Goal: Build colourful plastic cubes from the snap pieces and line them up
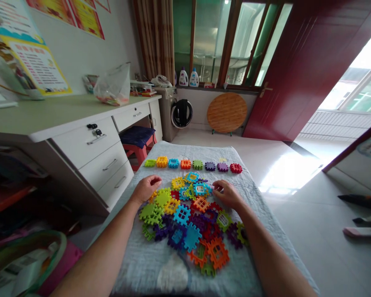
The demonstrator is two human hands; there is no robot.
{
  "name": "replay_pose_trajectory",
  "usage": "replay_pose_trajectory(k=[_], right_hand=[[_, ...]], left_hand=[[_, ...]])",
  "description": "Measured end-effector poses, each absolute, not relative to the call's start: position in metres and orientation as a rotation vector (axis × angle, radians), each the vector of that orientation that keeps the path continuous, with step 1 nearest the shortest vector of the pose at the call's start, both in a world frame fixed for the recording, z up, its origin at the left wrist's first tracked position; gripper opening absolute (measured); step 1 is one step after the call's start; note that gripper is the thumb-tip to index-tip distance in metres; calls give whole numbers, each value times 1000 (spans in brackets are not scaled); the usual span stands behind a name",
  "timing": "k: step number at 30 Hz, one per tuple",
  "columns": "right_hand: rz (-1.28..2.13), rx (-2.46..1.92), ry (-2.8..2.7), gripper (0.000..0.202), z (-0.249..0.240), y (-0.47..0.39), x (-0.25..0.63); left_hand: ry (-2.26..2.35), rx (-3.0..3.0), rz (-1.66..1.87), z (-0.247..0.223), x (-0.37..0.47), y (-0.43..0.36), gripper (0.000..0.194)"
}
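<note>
A loose pile of flat, notched plastic pieces in several colours lies on the cloth-covered table. Behind it runs a row of small stacked or assembled pieces, from a lime one at the left to a red one at the right. At the pile's back left, my left hand has its fingers curled together; whether anything is between them is hidden. My right hand is at the pile's right edge, thumb and fingertips at a light blue piece; its grip on it is unclear.
A white desk with drawers stands at the left, a red stool beside it. A washing machine, a round wooden board and a red door are beyond the table. A green-rimmed basket sits low at the left.
</note>
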State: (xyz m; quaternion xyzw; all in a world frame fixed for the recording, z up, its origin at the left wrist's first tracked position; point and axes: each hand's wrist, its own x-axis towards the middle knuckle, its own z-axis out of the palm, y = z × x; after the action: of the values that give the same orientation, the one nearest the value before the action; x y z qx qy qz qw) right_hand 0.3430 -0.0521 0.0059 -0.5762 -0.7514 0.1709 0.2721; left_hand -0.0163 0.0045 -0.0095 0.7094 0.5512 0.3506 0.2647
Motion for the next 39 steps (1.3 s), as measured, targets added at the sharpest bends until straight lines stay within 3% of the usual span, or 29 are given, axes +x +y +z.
replay_pose_trajectory(k=[9,21,32,39], right_hand=[[367,-1276,-2273,53,21,-54,317],[350,-1449,-2018,34,16,-51,333],[326,-1636,-2096,41,5,-47,346],[318,-1585,-2071,40,1,-46,347]], left_hand=[[1610,2165,1144,-2,-6,-1,19],[1587,2105,981,-1,-4,-2,17],[1586,2352,879,11,5,0,17],[1098,2761,655,46,74,6,34]])
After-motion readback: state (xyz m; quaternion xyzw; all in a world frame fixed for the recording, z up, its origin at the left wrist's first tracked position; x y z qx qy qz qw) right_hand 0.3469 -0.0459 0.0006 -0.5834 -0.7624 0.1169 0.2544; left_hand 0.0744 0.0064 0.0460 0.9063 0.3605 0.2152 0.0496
